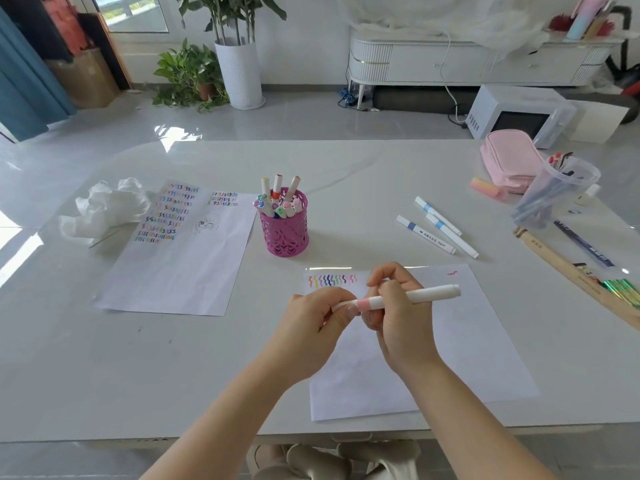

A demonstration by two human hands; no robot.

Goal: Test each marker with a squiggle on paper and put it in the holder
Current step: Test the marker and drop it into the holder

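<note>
Both hands hold one white marker with a pink band (429, 294) level above a sheet of paper (467, 341). My right hand (398, 317) grips its barrel near the band. My left hand (318, 320) pinches its left end, which is hidden in my fingers. A row of coloured squiggles (331, 280) runs along the sheet's top left. The pink perforated holder (284, 233) stands behind the sheet, with several markers in it. Three white markers with blue bands (440, 227) lie on the table to the right of the holder.
A second sheet (180, 258) filled with squiggles lies at the left, with crumpled white tissue (104, 209) beside it. At the right stand a clear cup of pens (554, 195), a pink pencil case (509, 161), and pencil boxes (581, 271) near the table edge.
</note>
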